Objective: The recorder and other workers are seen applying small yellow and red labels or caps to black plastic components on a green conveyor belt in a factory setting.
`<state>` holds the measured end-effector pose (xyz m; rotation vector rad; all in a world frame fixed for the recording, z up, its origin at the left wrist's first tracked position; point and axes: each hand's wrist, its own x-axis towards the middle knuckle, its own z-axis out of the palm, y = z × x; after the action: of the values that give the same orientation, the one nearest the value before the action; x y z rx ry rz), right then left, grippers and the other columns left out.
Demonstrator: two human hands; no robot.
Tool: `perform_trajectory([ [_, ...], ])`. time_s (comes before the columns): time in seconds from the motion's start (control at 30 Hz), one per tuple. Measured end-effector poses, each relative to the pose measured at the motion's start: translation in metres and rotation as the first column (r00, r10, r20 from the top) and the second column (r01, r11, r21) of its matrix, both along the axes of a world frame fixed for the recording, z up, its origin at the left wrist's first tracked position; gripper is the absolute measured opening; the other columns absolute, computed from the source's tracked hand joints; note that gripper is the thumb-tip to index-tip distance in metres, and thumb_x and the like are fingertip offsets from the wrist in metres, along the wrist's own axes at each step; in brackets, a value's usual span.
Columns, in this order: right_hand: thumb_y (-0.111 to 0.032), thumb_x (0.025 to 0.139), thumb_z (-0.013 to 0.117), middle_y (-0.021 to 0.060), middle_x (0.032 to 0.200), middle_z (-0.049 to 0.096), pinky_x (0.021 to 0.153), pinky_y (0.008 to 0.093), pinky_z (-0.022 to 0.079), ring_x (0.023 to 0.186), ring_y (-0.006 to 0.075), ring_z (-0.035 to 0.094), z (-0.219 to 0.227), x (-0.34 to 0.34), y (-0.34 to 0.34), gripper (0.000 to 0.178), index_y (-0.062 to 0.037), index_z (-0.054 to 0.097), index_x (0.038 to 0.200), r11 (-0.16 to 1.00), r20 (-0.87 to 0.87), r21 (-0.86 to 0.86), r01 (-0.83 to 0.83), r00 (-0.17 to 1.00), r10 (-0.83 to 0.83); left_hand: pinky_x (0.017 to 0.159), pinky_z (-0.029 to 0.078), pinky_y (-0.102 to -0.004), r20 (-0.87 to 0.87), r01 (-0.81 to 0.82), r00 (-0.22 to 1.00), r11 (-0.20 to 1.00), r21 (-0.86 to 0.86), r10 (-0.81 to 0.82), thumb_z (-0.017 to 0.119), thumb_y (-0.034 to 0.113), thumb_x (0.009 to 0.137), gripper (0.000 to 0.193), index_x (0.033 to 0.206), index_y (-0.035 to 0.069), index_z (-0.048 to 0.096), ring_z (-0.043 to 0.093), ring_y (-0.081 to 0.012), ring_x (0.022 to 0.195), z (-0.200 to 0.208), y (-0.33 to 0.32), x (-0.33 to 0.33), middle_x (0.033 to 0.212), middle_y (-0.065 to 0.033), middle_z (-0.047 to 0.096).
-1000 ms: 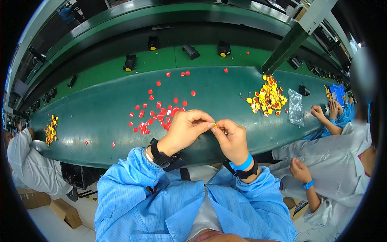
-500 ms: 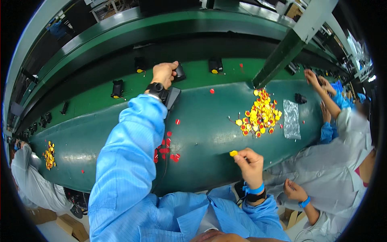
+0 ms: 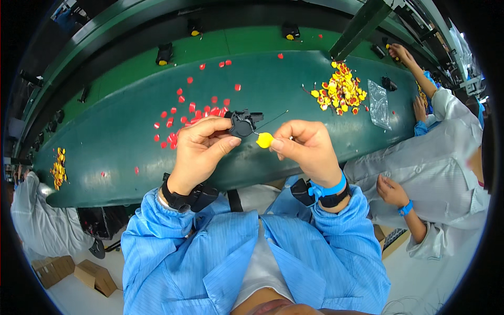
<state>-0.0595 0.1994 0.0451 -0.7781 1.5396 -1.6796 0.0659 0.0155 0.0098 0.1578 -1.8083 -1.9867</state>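
Over the middle of the green work surface, my left hand (image 3: 202, 149) is closed round a small black plastic device (image 3: 243, 123), gripped between thumb and fingers. Just right of it, my right hand (image 3: 308, 147) pinches a yellow disc-like piece (image 3: 264, 140) by its right edge. A short lead seems to run from this piece toward the device, and a thin dark wire sticks out to the upper right. Whether the piece is joined to the device I cannot tell. Scattered red pieces (image 3: 192, 107) lie behind and left of my left hand.
A heap of yellow and red pieces (image 3: 342, 90) and a clear plastic bag (image 3: 379, 105) lie to the right, below a green post (image 3: 362, 29). Black devices (image 3: 164, 54) sit on the green belt (image 3: 231, 44) behind. A co-worker's hand (image 3: 391, 190) is near on the right.
My left hand has come back from the belt with a black device. My right hand has moved up and left with the yellow piece, so both now meet in front of me.
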Motion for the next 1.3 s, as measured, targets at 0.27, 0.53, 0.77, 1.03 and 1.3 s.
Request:
perform_trajectory([
  [0.27, -0.014, 0.086, 0.068, -0.0028, 0.066, 0.056, 0.052, 0.0193, 0.036, 0.061, 0.0026, 0.047, -0.008, 0.030, 0.002, 0.016, 0.0008, 0.064, 0.080, 0.999, -0.021, 0.007, 0.046, 0.999, -0.046, 0.069, 0.053, -0.0240, -0.039, -0.015, 0.999, 0.984, -0.180, 0.009, 0.069, -0.003, 0.076, 0.019, 0.094, -0.006, 0.064, 0.061, -0.0134, 0.080, 0.011, 0.025, 0.025, 0.093, -0.0098, 0.061],
  [0.53, -0.012, 0.085, 0.068, -0.0044, 0.066, 0.055, 0.052, 0.0192, 0.035, 0.061, 0.0014, 0.045, -0.007, 0.036, 0.006, 0.015, 0.0004, 0.063, 0.078, 0.997, -0.025, 0.050, 0.057, 0.998, -0.056, 0.072, 0.049, -0.0236, -0.053, -0.003, 0.999, 0.968, -0.252, -0.010, 0.070, -0.003, 0.076, 0.018, 0.092, -0.007, 0.063, 0.058, -0.0134, 0.083, 0.005, 0.030, 0.031, 0.095, -0.0085, 0.058],
  [0.77, -0.010, 0.084, 0.068, -0.0054, 0.066, 0.055, 0.052, 0.0189, 0.034, 0.062, 0.0007, 0.044, -0.006, 0.035, 0.004, 0.014, 0.0002, 0.064, 0.076, 0.998, -0.035, 0.058, 0.034, 0.999, -0.032, 0.066, 0.050, -0.0240, -0.107, -0.040, 0.994, 0.966, -0.256, 0.013, 0.071, 0.000, 0.076, 0.015, 0.087, -0.005, 0.062, 0.059, -0.0127, 0.076, 0.007, 0.031, 0.029, 0.090, -0.0092, 0.059],
  [1.03, -0.010, 0.085, 0.067, -0.0056, 0.065, 0.054, 0.049, 0.0172, 0.032, 0.060, -0.0006, 0.042, -0.012, 0.050, -0.003, 0.013, -0.0003, 0.062, 0.078, 0.987, -0.116, 0.011, 0.158, 0.981, -0.156, 0.063, 0.045, -0.0219, -0.046, -0.104, 0.994, 0.992, -0.074, 0.101, 0.070, 0.001, 0.077, 0.011, 0.079, -0.003, 0.060, 0.052, -0.0091, 0.073, 0.004, 0.038, 0.023, 0.085, -0.0045, 0.057],
  [1.3, -0.012, 0.085, 0.069, 0.0041, 0.085, 0.062, 0.060, 0.0199, 0.046, 0.077, 0.0067, 0.057, -0.032, 0.056, -0.010, 0.026, 0.0024, 0.057, 0.102, 0.978, -0.120, -0.004, 0.209, 0.971, -0.208, 0.063, 0.041, -0.0218, -0.069, -0.141, 0.987, 0.989, 0.042, 0.144, 0.067, -0.003, 0.077, 0.009, 0.077, -0.004, 0.059, 0.049, -0.0084, 0.074, -0.008, 0.042, 0.023, 0.083, -0.0041, 0.054],
])
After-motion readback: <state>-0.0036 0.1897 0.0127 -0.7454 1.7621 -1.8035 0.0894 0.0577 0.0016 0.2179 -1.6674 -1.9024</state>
